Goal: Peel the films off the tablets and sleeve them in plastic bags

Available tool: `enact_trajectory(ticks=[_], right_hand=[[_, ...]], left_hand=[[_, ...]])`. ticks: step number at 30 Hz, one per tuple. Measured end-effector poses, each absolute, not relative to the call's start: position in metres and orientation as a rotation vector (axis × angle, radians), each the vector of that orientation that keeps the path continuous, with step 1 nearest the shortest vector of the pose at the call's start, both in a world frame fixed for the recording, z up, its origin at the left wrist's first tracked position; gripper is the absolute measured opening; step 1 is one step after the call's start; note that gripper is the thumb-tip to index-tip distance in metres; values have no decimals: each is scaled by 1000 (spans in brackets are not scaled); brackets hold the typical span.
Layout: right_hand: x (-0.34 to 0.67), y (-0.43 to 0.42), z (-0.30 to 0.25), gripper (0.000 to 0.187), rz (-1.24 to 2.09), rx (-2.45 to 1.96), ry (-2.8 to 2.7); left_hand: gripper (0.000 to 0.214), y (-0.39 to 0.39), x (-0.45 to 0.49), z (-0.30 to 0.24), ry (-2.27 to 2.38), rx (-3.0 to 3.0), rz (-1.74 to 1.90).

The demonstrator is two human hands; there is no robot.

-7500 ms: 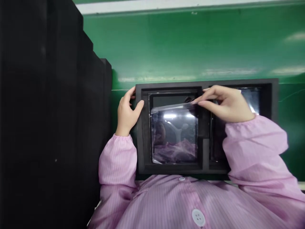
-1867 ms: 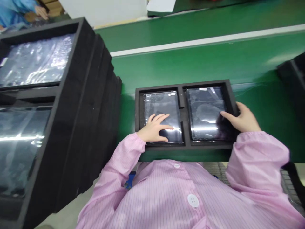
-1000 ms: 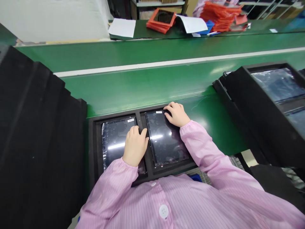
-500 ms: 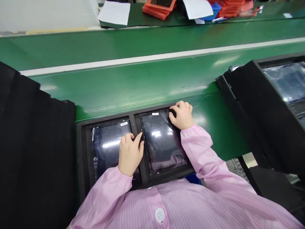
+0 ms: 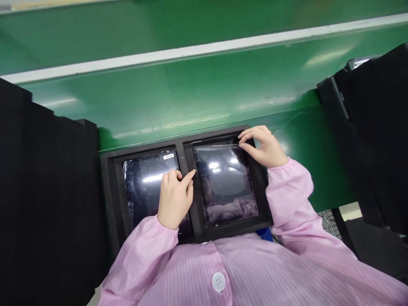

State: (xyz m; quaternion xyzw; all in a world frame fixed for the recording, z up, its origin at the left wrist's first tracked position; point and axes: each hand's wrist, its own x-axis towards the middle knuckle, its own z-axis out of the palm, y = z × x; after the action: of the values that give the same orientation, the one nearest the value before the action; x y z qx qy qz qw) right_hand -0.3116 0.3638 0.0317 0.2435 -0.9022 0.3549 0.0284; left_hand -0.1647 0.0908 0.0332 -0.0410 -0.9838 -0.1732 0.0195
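A black foam tray [image 5: 110,191] with two pockets lies on the green belt in front of me. Each pocket holds a dark glossy screen in clear wrap. My left hand [image 5: 174,199] rests on the left screen [image 5: 143,187], its fingers curled and the thumb stretched onto the middle divider. My right hand [image 5: 264,146] pinches the far right corner of the right screen [image 5: 225,182], whose far edge is raised out of its pocket.
A tall stack of black foam trays [image 5: 47,191] stands close at my left. Another black tray stack [image 5: 372,140] rises at the right. The green conveyor belt [image 5: 191,89] with a white stripe runs across behind the tray.
My right hand has taken hold of the right screen's far corner and tilted its far edge up out of the pocket. My left hand stays where it was. The view has dropped lower.
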Motion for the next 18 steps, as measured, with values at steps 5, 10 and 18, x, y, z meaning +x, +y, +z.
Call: enact_trajectory(ticks=[5, 10, 18], right_hand=[[-313, 383, 41, 7, 1569, 622, -2787], [-313, 392, 39, 21, 1936, 402, -2708], [-320, 394, 34, 35, 2133, 325, -2638]], left_hand=[[38, 85, -166, 32, -3080, -205, -557], [45, 81, -167, 32, -3121, -226, -541], [44, 78, -169, 35, -3162, -253, -608]])
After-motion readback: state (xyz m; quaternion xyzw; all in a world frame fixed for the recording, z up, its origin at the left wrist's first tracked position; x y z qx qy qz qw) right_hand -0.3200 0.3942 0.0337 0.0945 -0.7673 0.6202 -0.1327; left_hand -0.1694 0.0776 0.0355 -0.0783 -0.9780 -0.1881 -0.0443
